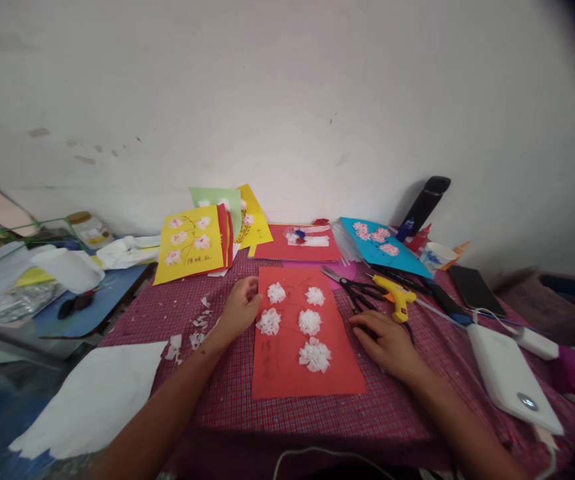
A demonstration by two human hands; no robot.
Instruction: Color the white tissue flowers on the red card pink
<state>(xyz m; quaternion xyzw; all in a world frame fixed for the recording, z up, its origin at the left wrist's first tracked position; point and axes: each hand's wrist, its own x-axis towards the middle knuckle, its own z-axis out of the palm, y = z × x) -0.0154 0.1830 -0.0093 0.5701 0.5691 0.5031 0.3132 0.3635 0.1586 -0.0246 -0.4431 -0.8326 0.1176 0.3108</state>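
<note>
The red sheet (291, 373) lies flat on the cloth-covered worktop (217, 410), right in front of you and between your two hands, with five white paper flowers on it. Your left hand (240, 308) is at the upper left edge, its fingers curled in; whether they pinch the paper or merely rest against it, you cannot tell from here. Your right hand (386, 343) rests palm down just beside the right edge, its fingers loosely bent and grasping nothing that shows.

The step in hand looks like steadying or straightening the sheet. To do it well, guide it by its bare margins, with light, even pressure from both sides, so that it neither buckles nor twists. Stay off the ruffled petals, which would likely crush easily, and off the dark writing at the lower left, in case it smears.

Mind your right side: the scissors (352, 285) lie close beyond those fingers, and the yellow glue gun (397, 297) may be hot. On the left, don't let the white scraps (199, 321) slip under the paper.
</note>
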